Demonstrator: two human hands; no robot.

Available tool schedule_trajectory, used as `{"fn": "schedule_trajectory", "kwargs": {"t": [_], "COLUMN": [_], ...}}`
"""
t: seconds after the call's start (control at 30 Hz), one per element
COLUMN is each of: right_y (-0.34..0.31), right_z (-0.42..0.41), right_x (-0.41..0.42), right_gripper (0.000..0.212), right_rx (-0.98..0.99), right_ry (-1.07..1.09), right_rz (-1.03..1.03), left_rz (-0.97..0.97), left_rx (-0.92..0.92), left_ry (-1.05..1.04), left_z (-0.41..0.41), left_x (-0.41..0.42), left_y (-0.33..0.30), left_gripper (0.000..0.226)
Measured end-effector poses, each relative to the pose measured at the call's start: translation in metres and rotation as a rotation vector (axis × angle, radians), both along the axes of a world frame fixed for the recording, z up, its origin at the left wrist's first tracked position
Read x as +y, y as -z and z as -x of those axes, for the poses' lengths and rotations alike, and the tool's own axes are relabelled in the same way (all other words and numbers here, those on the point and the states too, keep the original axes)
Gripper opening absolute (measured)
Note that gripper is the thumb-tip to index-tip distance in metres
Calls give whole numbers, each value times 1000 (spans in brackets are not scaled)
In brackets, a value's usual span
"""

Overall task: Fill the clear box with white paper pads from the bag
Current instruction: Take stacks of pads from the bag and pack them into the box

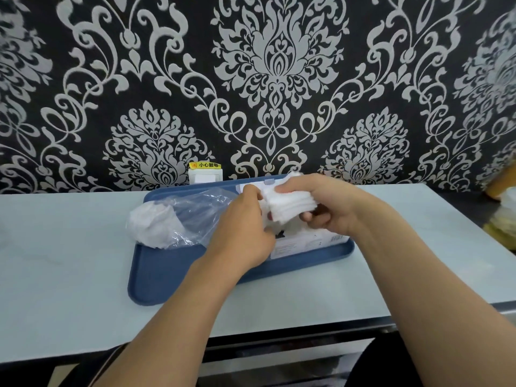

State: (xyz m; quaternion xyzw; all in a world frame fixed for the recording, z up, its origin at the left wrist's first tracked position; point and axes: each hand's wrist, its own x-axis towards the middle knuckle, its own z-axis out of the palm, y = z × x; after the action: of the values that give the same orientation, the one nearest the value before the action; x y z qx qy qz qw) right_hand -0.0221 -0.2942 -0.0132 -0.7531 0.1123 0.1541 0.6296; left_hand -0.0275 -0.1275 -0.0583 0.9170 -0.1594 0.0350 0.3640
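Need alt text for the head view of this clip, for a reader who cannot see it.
Two bare hands hold a stack of white paper pads over a blue tray on a pale table: the right hand grips it, the left hand pinches its edge. A clear plastic bag holding more pads lies on the tray's left.

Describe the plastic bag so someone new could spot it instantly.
Start at the blue tray on the pale countertop below the patterned wall. The plastic bag lies crumpled on the tray's left half, left of both hands. Unlike the clear box on the right, it is soft, wrinkled film with white pads bunched in its left end.
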Motion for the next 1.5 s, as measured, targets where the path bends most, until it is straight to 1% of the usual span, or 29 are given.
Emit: {"fn": "schedule_trajectory", "kwargs": {"t": [0.1,0.2,0.3,0.37,0.47,0.57,0.7,0.77,0.83,0.87,0.97,1.0,1.07,1.13,1.17,1.23,1.3,1.33,1.37,1.4,1.43,1.5], "right_y": [4,7,7,9,19,23,29,28,25,25,29,30,34,38,36,29,16,11,7,6,7,8], "right_z": [-7,-13,-15,-13,-16,-17,-14,-12,-11,-10,-5,-4,-4,-6,-5,1,10,15,20,21,22,20], "right_x": [14,18,20,26,35,35,33,29,23,22,27,31,34,33,30,24,20,19,20,22,26,34], "right_gripper": [17,18,36,40,30,31,30,35,42,42,25,26,35,32,33,39,28,22,16,15,21,31], "right_rx": [62,120,122,94,33,-5,-96,-116,-81,-88,-227,-274,-348,-382,-388,-419,-580,-624,-615,-564,-497,-353], "right_ry": [-51,-134,-215,-231,-200,-130,-92,-118,-157,-159,-73,-23,64,68,51,16,-34,-96,-176,-257,-327,-428], "right_rz": [266,500,853,1036,1234,1329,1366,1284,1179,1177,1335,1374,1403,1341,1266,1039,870,825,789,786,834,1007], "left_rz": [7,35,35,18,-21,-62,-134,-195,-229,-242,-291,-301,-305,-315,-324,-345,-347,-336,-323,-315,-313,-309], "left_rx": [33,64,88,88,51,5,-67,-83,-78,-75,-76,-77,-80,-79,-73,-59,-62,-57,-46,-35,-31,-39], "left_ry": [-27,-36,-38,-41,-55,-47,-26,-8,12,19,24,23,24,25,24,26,24,22,18,15,14,20], "left_z": [1,0,-1,-1,1,2,3,1,0,0,1,2,2,0,-1,-1,-2,-3,-3,-3,-4,-6], "left_x": [-2,-3,-3,-4,-5,-6,-6,-5,-5,-5,-7,-8,-7,-5,-4,-3,-2,-2,-2,-2,-2,-2], "left_y": [1,2,3,2,1,0,0,1,2,2,4,5,7,7,7,6,5,5,5,4,4,6], "left_gripper": [55,54,52,50,44,34,22,22,26,28,30,30,29,29,29,27,25,24,23,22,21,22]}}
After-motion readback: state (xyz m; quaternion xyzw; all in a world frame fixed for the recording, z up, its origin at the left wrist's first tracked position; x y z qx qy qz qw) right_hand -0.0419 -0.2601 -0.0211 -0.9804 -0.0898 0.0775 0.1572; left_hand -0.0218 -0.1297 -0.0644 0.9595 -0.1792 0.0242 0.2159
